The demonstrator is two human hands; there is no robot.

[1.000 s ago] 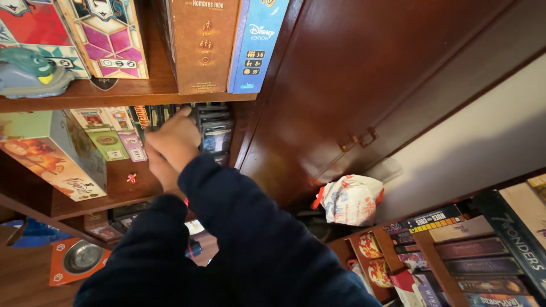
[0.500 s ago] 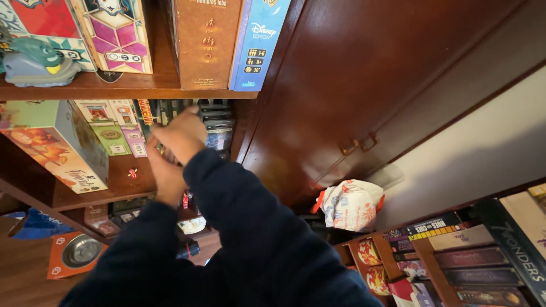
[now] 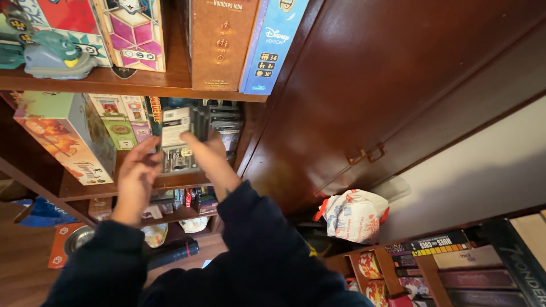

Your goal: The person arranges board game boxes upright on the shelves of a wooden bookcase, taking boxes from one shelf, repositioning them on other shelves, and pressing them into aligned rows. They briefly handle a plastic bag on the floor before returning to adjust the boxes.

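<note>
Wooden shelf [image 3: 131, 91], dark game box [image 3: 179, 139] between left hand [image 3: 135, 173], right hand [image 3: 211, 158]

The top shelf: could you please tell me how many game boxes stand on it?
4 in view: a red box at the left edge, a pink-patterned box beside it, a brown box, then a blue box. More may be hidden beyond the frame.

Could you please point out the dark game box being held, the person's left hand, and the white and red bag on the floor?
dark game box [image 3: 177, 139], head view, on its front face between the hands.
left hand [image 3: 136, 170], head view, on the back of the hand.
white and red bag [image 3: 354, 215], head view, on its crumpled middle.
</note>
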